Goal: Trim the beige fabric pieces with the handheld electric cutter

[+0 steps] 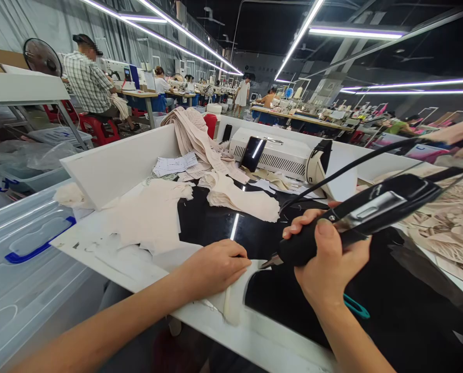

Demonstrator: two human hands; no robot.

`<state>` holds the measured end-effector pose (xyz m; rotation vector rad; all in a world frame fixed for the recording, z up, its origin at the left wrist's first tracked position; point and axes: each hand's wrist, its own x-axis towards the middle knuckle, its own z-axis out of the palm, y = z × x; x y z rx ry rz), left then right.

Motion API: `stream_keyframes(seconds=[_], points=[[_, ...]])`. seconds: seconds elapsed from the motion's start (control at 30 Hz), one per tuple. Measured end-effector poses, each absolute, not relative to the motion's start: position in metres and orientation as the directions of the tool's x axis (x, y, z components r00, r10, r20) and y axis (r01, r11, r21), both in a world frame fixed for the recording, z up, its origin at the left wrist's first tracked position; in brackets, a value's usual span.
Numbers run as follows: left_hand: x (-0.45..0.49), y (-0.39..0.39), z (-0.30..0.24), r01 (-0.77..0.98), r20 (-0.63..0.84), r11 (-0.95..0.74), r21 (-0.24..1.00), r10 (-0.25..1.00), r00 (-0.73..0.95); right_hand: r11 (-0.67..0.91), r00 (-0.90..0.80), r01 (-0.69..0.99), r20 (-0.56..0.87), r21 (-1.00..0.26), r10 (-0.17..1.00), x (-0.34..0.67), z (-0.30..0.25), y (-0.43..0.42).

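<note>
In the head view, the black plate covers the middle of the white table. At its near edge the left hand lies palm down, fingers loosely bent, pressing a cream fabric strip without clasping it. Just right of it, over the plate, the right hand is wrapped tight around a black cutting tool, with the tool's metal tip near the left fingertips. Cream fabric pieces lie on the plate's left side, and a white machine stands beyond it.

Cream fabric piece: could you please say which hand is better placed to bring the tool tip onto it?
Probably the right: the right hand grips the black corded tool, its tip close beside the cream fabric piece, which the left hand presses flat.
</note>
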<state>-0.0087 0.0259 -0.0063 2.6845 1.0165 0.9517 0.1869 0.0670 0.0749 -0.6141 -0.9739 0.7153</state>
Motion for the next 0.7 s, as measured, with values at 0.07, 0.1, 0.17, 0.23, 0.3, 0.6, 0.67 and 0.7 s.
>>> stream_keyframes(seconds=[0.07, 0.1, 0.17, 0.23, 0.3, 0.6, 0.67, 0.7], points=[[-0.009, 0.026, -0.006, 0.556, 0.513, -0.768, 0.317, 0.632, 0.580, 0.620, 0.367, -0.259, 0.518, -0.741, 0.772, 0.185, 0.074, 0.067], [-0.009, 0.026, -0.006, 0.557, 0.510, -0.767, 0.320, 0.635, 0.580, 0.620, 0.365, -0.256, 0.519, -0.742, 0.772, 0.184, 0.074, 0.067], [-0.009, 0.025, -0.007, 0.559, 0.507, -0.764, 0.322, 0.638, 0.579, 0.616, 0.365, -0.246, 0.517, -0.749, 0.774, 0.184, 0.074, 0.067], [-0.010, 0.025, -0.007, 0.562, 0.504, -0.762, 0.322, 0.640, 0.580, 0.609, 0.364, -0.239, 0.512, -0.756, 0.778, 0.185, 0.075, 0.067], [-0.010, 0.025, -0.007, 0.567, 0.499, -0.758, 0.322, 0.645, 0.579, 0.616, 0.376, -0.236, 0.514, -0.751, 0.771, 0.188, 0.077, 0.068], [-0.009, 0.026, -0.005, 0.576, 0.470, -0.746, 0.334, 0.662, 0.584, 0.651, 0.409, -0.191, 0.544, -0.734, 0.733, 0.199, 0.074, 0.072], [-0.010, 0.026, -0.005, 0.574, 0.470, -0.748, 0.333, 0.659, 0.587, 0.654, 0.409, -0.183, 0.547, -0.734, 0.730, 0.199, 0.073, 0.072], [-0.010, 0.025, -0.005, 0.574, 0.469, -0.748, 0.334, 0.660, 0.587, 0.656, 0.412, -0.181, 0.549, -0.733, 0.727, 0.198, 0.073, 0.072]])
